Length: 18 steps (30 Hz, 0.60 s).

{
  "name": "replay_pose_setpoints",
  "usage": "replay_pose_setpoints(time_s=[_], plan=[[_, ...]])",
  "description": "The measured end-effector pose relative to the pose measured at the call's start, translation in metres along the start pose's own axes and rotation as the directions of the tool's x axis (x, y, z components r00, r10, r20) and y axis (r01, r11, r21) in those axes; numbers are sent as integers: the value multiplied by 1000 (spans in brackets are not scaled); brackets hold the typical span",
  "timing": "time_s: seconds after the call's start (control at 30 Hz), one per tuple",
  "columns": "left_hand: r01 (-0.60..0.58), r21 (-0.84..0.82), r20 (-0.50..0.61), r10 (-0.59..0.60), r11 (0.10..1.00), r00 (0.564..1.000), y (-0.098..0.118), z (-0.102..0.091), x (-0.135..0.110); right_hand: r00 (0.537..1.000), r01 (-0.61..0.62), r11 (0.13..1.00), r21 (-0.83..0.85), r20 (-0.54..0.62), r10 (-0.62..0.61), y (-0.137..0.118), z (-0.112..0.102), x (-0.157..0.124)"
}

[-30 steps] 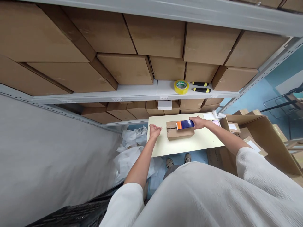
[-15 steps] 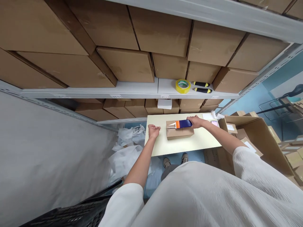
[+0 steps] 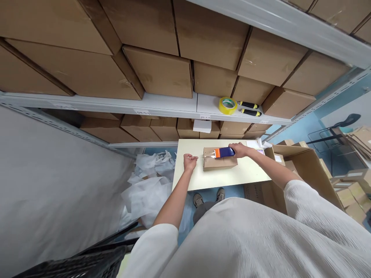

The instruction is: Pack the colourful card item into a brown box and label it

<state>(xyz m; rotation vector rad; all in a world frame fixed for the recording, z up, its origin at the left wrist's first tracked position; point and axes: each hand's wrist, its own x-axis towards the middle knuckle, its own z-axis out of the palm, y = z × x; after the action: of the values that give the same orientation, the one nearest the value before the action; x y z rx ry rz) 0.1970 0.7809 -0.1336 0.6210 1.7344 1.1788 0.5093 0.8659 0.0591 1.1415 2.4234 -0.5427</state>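
Observation:
On the pale table (image 3: 188, 179) lies a small brown cardboard box (image 3: 220, 166). My right hand (image 3: 238, 150) is closed around the dark blue end of a blue-and-orange hand-held tool (image 3: 225, 152). The tool lies along the box top, its orange band and pale, shiny tip facing left; I cannot make out its exact kind. Just left of the box, apart from it, my left hand (image 3: 189, 161) is closed, with fingers curled and fingertips drawn together. Anything between those fingertips is too small to make out.
A yellow tape roll (image 3: 227, 105) and two black-and-yellow cutters (image 3: 249, 108) lie on the shelf (image 3: 171, 101) among cardboard boxes. An open carton (image 3: 315, 170) stands at right. Crumpled white sheets (image 3: 150, 193) cover the floor at left; a black crate (image 3: 84, 260) is nearby.
The camera view has tilted and shifted slightly. My left hand has come a little closer to the box. My right hand keeps its hold on the blue-and-orange tool over the box.

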Motion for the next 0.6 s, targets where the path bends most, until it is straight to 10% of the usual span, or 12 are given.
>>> replay_pose_setpoints(time_s=[0.6], plan=[[-69, 237, 77, 52, 969, 996, 2, 24, -14, 999, -35, 998, -43, -19, 34, 2, 8, 3]])
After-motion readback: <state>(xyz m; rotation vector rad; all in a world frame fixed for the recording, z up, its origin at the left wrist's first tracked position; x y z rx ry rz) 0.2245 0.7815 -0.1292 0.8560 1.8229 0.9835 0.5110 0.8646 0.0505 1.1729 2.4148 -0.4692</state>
